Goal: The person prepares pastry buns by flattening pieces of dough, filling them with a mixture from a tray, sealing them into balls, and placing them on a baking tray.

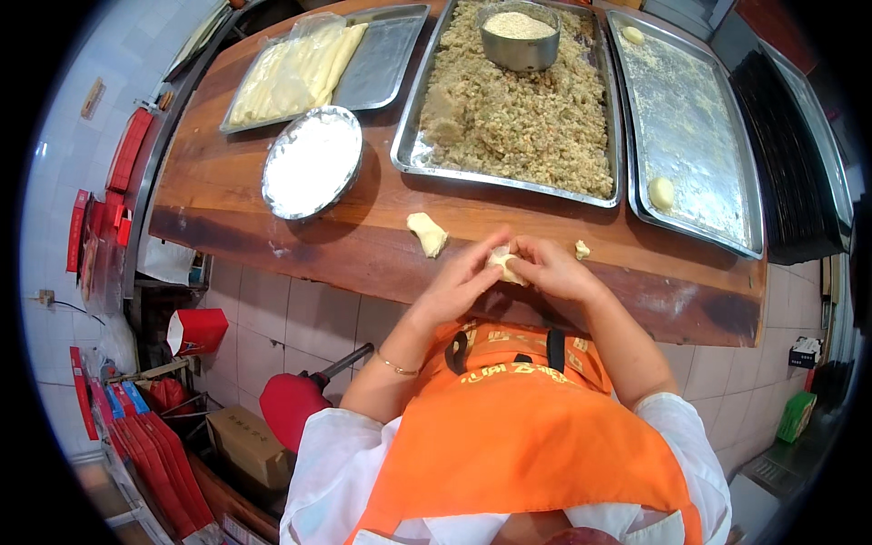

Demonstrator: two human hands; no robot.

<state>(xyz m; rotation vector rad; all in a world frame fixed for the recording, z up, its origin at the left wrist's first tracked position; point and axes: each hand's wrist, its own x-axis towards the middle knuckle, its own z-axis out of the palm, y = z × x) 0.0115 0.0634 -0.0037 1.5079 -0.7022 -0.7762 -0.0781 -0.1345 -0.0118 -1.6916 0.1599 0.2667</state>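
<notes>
Near the table's front edge, a small pale ball of dough (506, 265) sits between my two hands. My left hand (461, 278) curls round its left side, fingers bent over the far side. My right hand (550, 269) presses on it from the right with thumb and fingers. Part of the dough is hidden by the fingers. Left of my hands lies a loose piece of dough (426, 234); to the right is a small dough scrap (582, 249).
Beyond my hands stands a metal tray (509, 184) of crumbly filling, with a bowl of pale grains (520, 53) on it. At right, a tray (695, 136) holds two dough balls. Further left are a bowl of white flour (313, 162) and a tray of dough strips (300, 73).
</notes>
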